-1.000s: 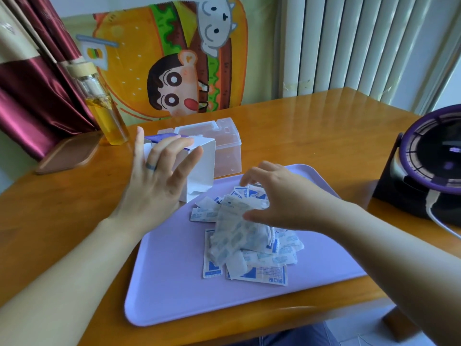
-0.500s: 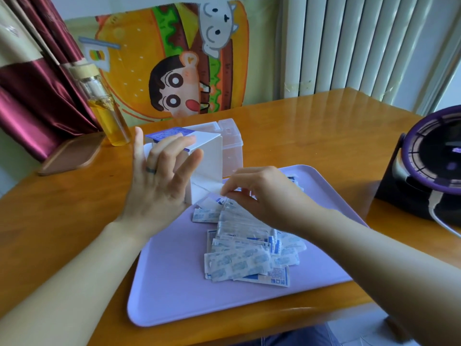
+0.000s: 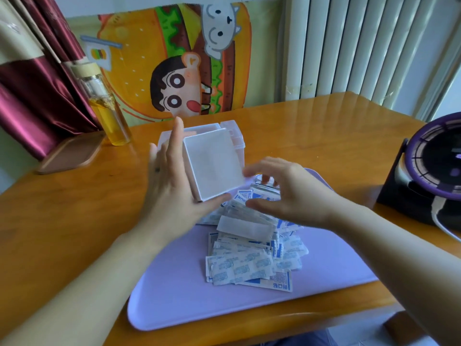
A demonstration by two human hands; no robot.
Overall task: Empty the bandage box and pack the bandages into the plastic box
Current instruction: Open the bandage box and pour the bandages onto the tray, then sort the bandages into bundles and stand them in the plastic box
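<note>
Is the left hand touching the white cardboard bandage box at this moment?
Touching. The head view shows the left hand holding the white cardboard bandage box: its fingers lie along the box's left side and its thumb presses the lower corner.

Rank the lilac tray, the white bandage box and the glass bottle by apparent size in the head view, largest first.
1. lilac tray
2. white bandage box
3. glass bottle; it stands farther back, so ranks two and three are uncertain.

Two bare forearms, dark ring [image 3: 157,169] on left hand [image 3: 174,196]
</note>
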